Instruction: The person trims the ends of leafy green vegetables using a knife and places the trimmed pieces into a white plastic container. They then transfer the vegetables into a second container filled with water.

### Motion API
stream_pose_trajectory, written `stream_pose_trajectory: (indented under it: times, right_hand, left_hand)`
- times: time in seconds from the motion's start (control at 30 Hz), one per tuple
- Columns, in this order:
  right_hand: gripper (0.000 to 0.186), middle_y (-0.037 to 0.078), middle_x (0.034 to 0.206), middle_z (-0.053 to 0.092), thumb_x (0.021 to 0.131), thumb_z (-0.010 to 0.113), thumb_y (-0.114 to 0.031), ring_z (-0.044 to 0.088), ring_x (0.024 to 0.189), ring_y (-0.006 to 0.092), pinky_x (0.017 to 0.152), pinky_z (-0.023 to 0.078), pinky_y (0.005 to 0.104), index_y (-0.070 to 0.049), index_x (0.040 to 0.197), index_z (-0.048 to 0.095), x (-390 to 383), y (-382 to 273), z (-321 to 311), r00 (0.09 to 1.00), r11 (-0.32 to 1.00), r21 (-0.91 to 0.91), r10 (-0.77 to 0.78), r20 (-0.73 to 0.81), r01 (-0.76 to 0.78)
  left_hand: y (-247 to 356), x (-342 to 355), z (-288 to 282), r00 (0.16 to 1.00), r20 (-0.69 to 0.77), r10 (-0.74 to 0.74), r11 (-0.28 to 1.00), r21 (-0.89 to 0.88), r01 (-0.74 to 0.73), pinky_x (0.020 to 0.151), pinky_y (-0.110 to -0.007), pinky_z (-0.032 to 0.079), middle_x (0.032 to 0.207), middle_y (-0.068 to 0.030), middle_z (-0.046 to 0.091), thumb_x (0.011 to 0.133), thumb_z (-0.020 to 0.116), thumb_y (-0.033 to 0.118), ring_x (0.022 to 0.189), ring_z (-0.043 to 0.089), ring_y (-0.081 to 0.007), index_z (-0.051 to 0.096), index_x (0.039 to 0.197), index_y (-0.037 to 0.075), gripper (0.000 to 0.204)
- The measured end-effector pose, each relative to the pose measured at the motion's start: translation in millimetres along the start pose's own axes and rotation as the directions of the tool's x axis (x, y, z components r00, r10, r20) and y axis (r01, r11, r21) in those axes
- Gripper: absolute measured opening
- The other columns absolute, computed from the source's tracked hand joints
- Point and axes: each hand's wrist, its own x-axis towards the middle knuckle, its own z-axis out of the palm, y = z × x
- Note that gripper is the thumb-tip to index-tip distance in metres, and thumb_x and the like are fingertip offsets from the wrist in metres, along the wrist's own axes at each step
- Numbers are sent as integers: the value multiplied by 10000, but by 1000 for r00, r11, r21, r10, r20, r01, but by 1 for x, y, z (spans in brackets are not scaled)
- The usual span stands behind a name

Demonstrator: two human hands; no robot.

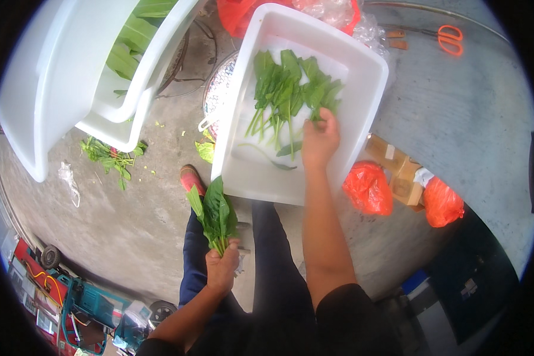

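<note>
My left hand (222, 270) is closed round the stems of a bunch of spinach (218, 213), its leaves pointing up and away from me above my left leg. Ahead of me stands a white plastic tub (243, 178) with more spinach (282, 83) spread over its bottom, stems toward me. Inside the tub, at the right side of these leaves, my right hand (321, 139) pinches the lower end of some spinach. The fingers partly cover those stems. A loose leaf and a thin stem lie apart, left of the right hand.
More white tubs (59, 77), one with large green leaves, stand at upper left. Plant scraps (113, 157) litter the floor beside them. Orange-handled scissors (450, 40) lie at upper right. Red plastic bags (368, 187) and a cardboard box (400, 172) sit right of the tub.
</note>
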Motion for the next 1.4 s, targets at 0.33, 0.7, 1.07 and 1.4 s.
stream_pose_trajectory:
  times: [0.33, 0.7, 1.07, 1.4]
  right_hand:
    - [315, 55, 821, 582, 681, 675, -85, 570, 677, 174, 630, 460, 296, -81, 978, 567, -13, -18, 34, 959, 977, 53, 192, 207, -207]
    - [214, 17, 859, 556, 773, 564, 12, 514, 729, 87, 631, 414, 232, -26, 976, 512, -7, 0, -12, 862, 660, 554, 362, 356, -507]
    - [384, 62, 990, 566, 718, 521, 86, 551, 849, 138, 721, 451, 260, -16, 1087, 485, -11, 0, -15, 900, 657, 638, 413, 140, -401]
    - [185, 34, 716, 607, 742, 682, -153, 559, 645, 116, 592, 445, 250, -27, 858, 612, -6, -20, 5, 983, 963, 202, 167, 83, -180]
  left_hand:
    - [-2, 0, 8, 1000, -7, -2, 1000, 6, 3, 444, -174, 271, 591, 86, 444, 864, 555, 100, 491, 364, -4, 609, 899, 63, 74]
    - [2, 0, 8, 1000, 2, -25, 1000, -18, 25, 442, -173, 273, 593, 85, 440, 868, 548, 98, 489, 369, -8, 603, 909, 53, 81]
    - [2, 2, 6, 1000, 9, -14, 1000, -27, 15, 443, -171, 268, 596, 83, 446, 869, 543, 86, 491, 372, -7, 606, 902, 52, 79]
    - [4, 1, 5, 1000, 1, -10, 1000, 7, 10, 441, -173, 265, 596, 81, 448, 868, 541, 86, 488, 369, -8, 609, 898, 55, 80]
